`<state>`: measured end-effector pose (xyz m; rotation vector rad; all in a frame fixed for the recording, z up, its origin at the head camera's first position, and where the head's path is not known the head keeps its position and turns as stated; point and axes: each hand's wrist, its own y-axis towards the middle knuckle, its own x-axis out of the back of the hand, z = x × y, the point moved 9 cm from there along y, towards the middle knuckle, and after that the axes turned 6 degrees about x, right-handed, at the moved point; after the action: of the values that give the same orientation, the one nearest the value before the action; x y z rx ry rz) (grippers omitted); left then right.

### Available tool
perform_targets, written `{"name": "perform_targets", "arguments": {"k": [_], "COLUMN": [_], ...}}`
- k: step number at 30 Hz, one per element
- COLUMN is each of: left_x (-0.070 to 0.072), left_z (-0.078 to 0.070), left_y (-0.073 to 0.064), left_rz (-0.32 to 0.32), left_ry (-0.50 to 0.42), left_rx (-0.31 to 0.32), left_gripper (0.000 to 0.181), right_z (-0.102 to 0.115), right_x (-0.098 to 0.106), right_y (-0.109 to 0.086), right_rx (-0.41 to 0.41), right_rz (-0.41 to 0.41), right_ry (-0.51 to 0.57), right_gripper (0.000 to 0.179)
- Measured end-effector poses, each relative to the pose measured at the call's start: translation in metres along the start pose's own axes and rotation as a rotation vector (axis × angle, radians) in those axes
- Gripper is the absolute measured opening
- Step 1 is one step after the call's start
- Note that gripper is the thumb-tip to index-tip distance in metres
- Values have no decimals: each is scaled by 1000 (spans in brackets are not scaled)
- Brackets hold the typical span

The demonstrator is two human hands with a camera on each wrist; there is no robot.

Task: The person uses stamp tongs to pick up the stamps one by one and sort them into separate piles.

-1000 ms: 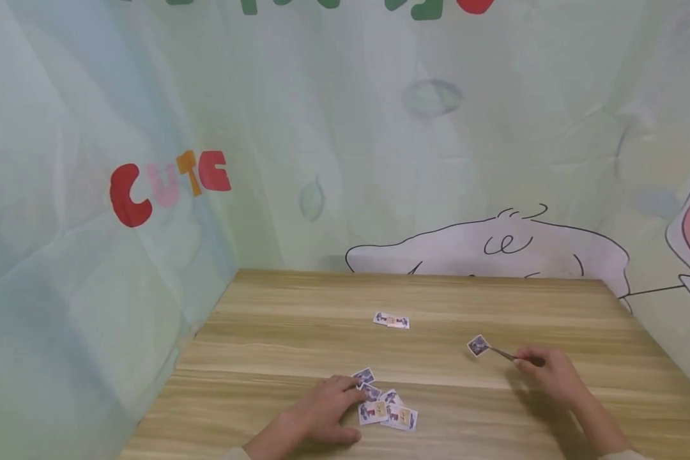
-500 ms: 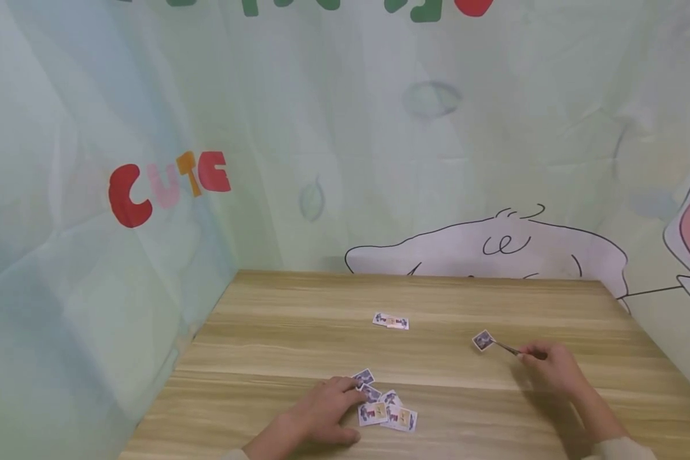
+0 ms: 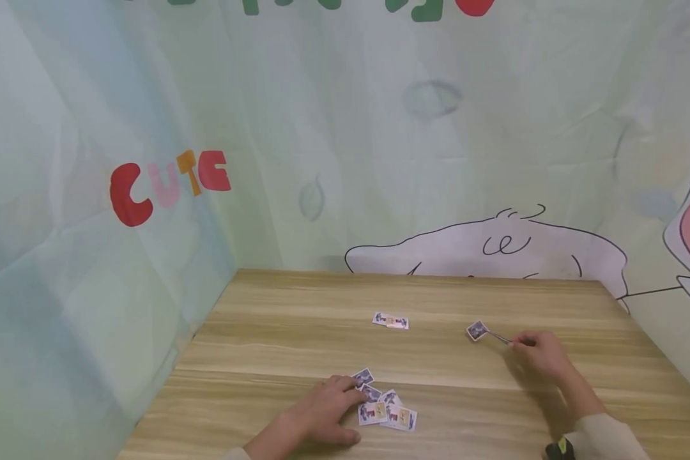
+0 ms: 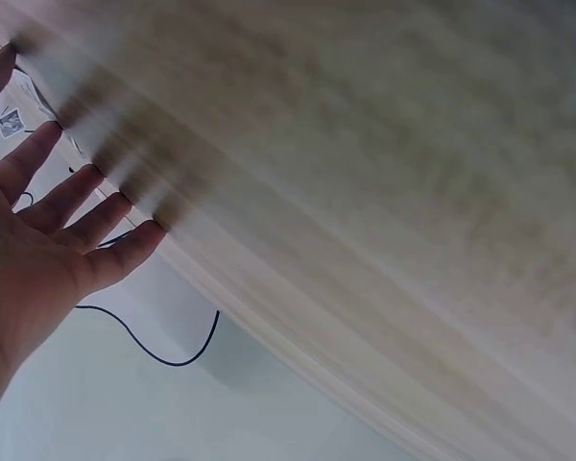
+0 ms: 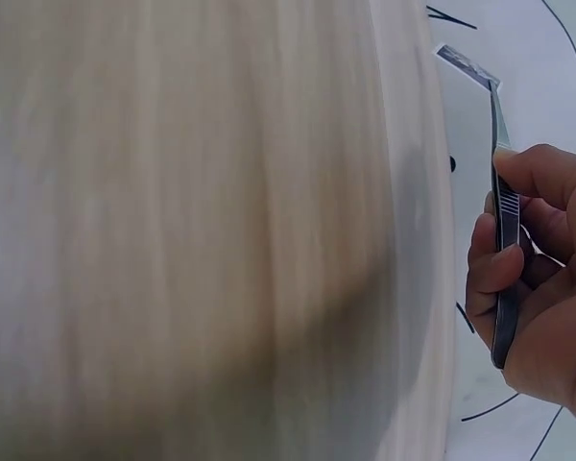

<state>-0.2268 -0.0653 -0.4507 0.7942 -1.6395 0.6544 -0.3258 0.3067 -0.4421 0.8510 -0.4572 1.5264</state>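
Note:
Over the right half of the table, my right hand [image 3: 543, 354] pinches a pair of metal tweezers [image 5: 506, 221]. Their tips hold one corner of a small white-bordered square card [image 3: 476, 330] with a dark picture; the right wrist view shows this card at a slant, off the tabletop. My left hand [image 3: 328, 409] rests palm down with relaxed fingers, its fingertips at the edge of several loose cards [image 3: 374, 412] that overlap one another. Some of these have dark pictures, others red and tan prints. The left wrist view shows its fingers spread along the table surface.
Farther back on the wood-grain table [image 3: 299, 294], a few similar cards [image 3: 391, 321] lie overlapped in a short row. A printed cloth backdrop [image 3: 322, 128] stands behind the table and along its left side. A dark wrist strap [image 3: 560, 449] shows at the right sleeve.
My right hand has moved slightly away from me, carrying the card in the tweezers, which shifted a little right and then back left. My left hand and the cards on the table stay put.

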Motion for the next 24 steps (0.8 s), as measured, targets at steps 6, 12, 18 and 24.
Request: {"name": "perform_targets", "arguments": {"k": [6, 12, 18, 24], "left_x": [0, 1, 1, 2], "left_z": [1, 2, 1, -1], "left_y": [1, 1, 1, 1], "left_rz": [-10, -3, 10, 0], "left_ry": [-1, -10, -12, -8], "left_rx": [-9, 3, 8, -3], "left_gripper": [60, 61, 61, 60], "right_z": [-3, 1, 3, -6], "right_x": [-10, -16, -16, -12], "right_y": [8, 19, 23, 21], "right_rx": [-30, -40, -50, -110], "right_rz": [17, 20, 7, -21], "right_ry": [57, 48, -1, -15], "right_gripper": [14, 14, 15, 18]}}
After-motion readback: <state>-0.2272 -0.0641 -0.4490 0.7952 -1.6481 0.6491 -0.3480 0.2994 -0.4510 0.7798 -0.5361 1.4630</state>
